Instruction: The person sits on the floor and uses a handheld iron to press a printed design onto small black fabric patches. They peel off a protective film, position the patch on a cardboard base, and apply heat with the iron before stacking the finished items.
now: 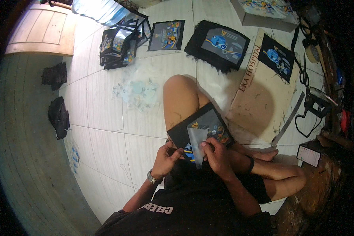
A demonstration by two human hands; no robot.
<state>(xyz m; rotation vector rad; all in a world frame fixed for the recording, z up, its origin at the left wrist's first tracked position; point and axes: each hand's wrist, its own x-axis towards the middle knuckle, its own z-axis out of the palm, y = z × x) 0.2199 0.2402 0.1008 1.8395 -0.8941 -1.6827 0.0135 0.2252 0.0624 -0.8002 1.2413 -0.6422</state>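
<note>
A black fabric piece (177,130) with a colourful printed picture lies across my bent leg. My left hand (166,160), with a watch on its wrist, pinches the near left edge of this fabric between thumb and fingers. Between the thumb and fingers of my right hand (216,155) is a translucent film (196,138). The film is partly lifted and folded back over the print. Blue and yellow printing shows beside its lower end, while orange and blue figures show to its right. The fingertips under the fabric are hidden.
Printed black pieces (118,44) are piled at the far left, near a single printed piece (161,39). A frayed black cloth (196,41) lies beyond my knee. Cardboard (249,114) bears another print (277,57). A corded iron (318,103) stands right; film scraps (139,94) lie left.
</note>
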